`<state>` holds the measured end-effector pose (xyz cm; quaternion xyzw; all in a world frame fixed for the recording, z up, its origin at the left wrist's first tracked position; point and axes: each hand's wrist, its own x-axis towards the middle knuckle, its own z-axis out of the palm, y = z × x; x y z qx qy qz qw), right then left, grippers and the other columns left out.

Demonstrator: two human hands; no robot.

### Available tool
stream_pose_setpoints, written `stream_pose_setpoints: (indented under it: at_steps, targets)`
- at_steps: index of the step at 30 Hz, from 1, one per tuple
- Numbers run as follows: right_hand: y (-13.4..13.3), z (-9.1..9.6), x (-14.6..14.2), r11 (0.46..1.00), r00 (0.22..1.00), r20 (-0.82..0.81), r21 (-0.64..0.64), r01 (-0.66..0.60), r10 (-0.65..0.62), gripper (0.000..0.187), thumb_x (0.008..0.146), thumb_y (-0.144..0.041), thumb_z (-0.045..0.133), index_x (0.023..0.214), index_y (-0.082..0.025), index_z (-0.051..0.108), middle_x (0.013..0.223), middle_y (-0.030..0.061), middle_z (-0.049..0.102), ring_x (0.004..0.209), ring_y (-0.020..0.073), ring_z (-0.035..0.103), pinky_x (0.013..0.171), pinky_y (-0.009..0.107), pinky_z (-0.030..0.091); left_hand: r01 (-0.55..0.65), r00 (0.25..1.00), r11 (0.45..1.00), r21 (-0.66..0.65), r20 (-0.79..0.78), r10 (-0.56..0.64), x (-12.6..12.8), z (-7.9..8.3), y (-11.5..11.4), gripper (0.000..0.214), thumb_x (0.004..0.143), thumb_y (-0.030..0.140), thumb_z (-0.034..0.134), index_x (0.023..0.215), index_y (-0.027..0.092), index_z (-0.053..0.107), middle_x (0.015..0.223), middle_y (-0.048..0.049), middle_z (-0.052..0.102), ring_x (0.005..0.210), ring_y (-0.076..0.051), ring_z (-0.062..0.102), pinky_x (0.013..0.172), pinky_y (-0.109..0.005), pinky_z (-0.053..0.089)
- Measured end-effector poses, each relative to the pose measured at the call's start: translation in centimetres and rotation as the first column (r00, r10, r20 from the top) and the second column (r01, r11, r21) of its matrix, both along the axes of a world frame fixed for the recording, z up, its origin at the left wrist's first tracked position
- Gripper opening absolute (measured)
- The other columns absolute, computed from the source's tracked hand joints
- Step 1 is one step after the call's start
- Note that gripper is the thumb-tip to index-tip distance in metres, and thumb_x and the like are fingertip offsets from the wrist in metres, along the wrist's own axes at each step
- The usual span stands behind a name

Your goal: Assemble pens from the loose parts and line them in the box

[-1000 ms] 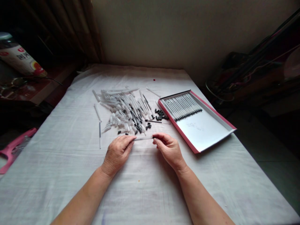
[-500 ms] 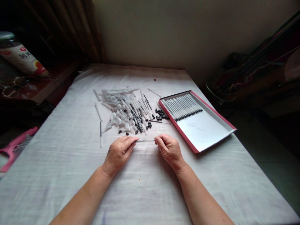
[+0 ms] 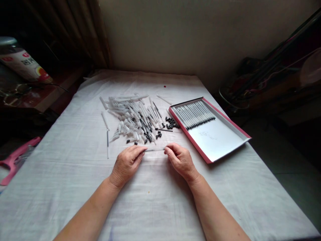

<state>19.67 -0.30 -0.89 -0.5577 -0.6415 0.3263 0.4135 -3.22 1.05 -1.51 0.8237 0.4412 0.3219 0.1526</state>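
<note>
Between my two hands a thin pen refill (image 3: 154,150) lies level, dark at its left part and pale towards the right. My left hand (image 3: 129,160) pinches the left end with thumb and fingers. The right end is in the closed fingers of my right hand (image 3: 179,160), which hide its tip. Just beyond them spreads a heap of clear pen barrels and caps (image 3: 132,115), mixed with dark refills. Small black plugs (image 3: 171,123) are scattered at its right. A shallow red-edged box lid (image 3: 209,142) holds a row of pens (image 3: 194,113) with black ends.
A pale cloth (image 3: 155,211) covers the table. One barrel and a refill (image 3: 107,144) lie apart on the left. Past the left edge are a pink-handled item (image 3: 17,160) and a labelled jar (image 3: 25,62). A wall stands behind the table.
Both hands keep their hold on the refill and have barely moved. The whole view has shifted slightly.
</note>
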Motion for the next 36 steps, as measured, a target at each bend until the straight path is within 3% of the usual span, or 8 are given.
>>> stream_pose_setpoints:
  at_steps: [2,7,12,17,29,36]
  targets:
    - [0.0,0.03,0.09,1.0,0.999,0.045,0.011,-0.014,0.014,0.025,0.09,-0.036,0.052,0.074,-0.021,0.063,0.066,0.002,0.063,0.061,0.0157,0.058,0.062,0.027,0.046,0.004,1.0,1.0,-0.005,-0.002,-0.004,-0.01,0.0,-0.01,0.024,0.092,0.022,0.051,0.109,0.021,0.068,0.097,-0.0066,0.073,0.091,-0.019,0.067,0.084,-0.032,0.054]
    - [-0.02,-0.26,0.4,0.999,0.998,-0.06,-0.036,-0.034,0.032,0.017,0.087,-0.032,0.057,0.096,-0.02,0.064,0.082,0.0034,0.069,0.065,0.0152,0.061,0.061,0.026,0.048,-0.001,1.0,1.0,0.005,-0.005,0.001,-0.03,-0.07,0.0,0.023,0.092,0.022,0.051,0.108,0.02,0.068,0.098,-0.0071,0.073,0.091,-0.019,0.067,0.084,-0.032,0.054]
    - [-0.04,-0.28,0.51,0.998,0.998,-0.048,-0.037,-0.052,0.05,0.018,0.089,-0.033,0.054,0.08,-0.021,0.064,0.071,0.0024,0.066,0.063,0.0154,0.061,0.06,0.026,0.049,-0.004,1.0,1.0,0.003,-0.008,0.004,-0.05,-0.12,0.03,0.023,0.092,0.022,0.051,0.108,0.02,0.069,0.098,-0.0075,0.073,0.092,-0.019,0.067,0.085,-0.032,0.054]
    - [-0.1,-0.5,0.66,0.997,0.993,-0.108,-0.058,-0.044,0.038,0.018,0.086,-0.032,0.059,0.099,-0.021,0.063,0.081,0.0032,0.068,0.064,0.0152,0.062,0.061,0.027,0.051,-0.012,1.0,1.0,0.003,0.002,0.012,-0.04,-0.19,0.05,0.024,0.092,0.023,0.051,0.108,0.021,0.069,0.098,-0.0073,0.073,0.091,-0.019,0.068,0.086,-0.033,0.054]
    - [-0.04,-0.36,0.6,0.998,0.995,-0.081,-0.005,-0.066,0.066,0.012,0.086,-0.029,0.059,0.094,-0.021,0.063,0.077,0.0027,0.067,0.065,0.0148,0.061,0.063,0.027,0.049,-0.006,1.0,1.0,0.004,0.007,0.006,0.02,-0.17,-0.01,0.023,0.092,0.023,0.051,0.107,0.02,0.069,0.097,-0.007,0.073,0.091,-0.019,0.067,0.085,-0.032,0.054]
    - [0.23,0.14,0.85,0.996,0.949,-0.312,-0.082,0.033,-0.057,0.02,0.083,-0.037,0.06,0.093,-0.02,0.061,0.072,0.0014,0.066,0.055,0.0124,0.057,0.052,0.025,0.049,-0.052,0.997,0.996,-0.073,0.061,0.057,-0.25,0.25,0.01,0.026,0.093,0.034,0.051,0.107,0.019,0.066,0.092,-0.0068,0.072,0.08,-0.017,0.068,0.076,-0.028,0.054]
